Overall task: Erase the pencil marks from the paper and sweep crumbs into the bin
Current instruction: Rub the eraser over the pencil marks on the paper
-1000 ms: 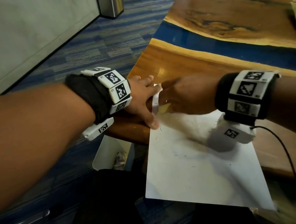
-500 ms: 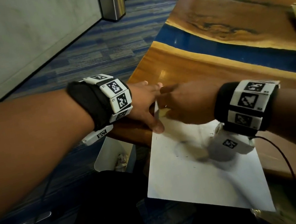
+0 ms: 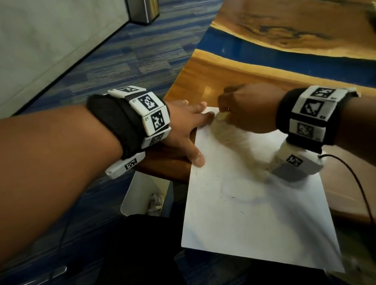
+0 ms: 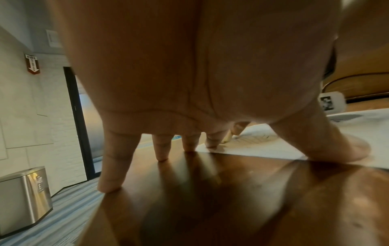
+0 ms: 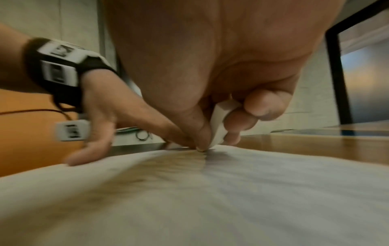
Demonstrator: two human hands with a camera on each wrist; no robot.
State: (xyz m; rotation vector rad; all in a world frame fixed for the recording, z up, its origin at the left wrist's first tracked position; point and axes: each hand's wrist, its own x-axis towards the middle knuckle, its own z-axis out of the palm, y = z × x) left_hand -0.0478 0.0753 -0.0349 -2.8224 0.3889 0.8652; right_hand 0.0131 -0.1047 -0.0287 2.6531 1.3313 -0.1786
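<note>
- The paper [image 3: 253,205] lies on the bench [image 3: 291,52], its near part hanging over the edge.
- Left hand [image 3: 184,128] is spread flat, thumb and one finger pressing the paper's far corner.
- Right hand [image 3: 248,108] pinches a white eraser [image 5: 219,123] against the paper near that corner.
- The bin [image 3: 141,194] stands on the floor below the bench edge.

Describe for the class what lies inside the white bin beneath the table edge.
The white bin on the floor holds something crumpled and pale, likely paper. The table edge and the left hand cover much of its opening, so the remaining contents cannot be seen.
</note>
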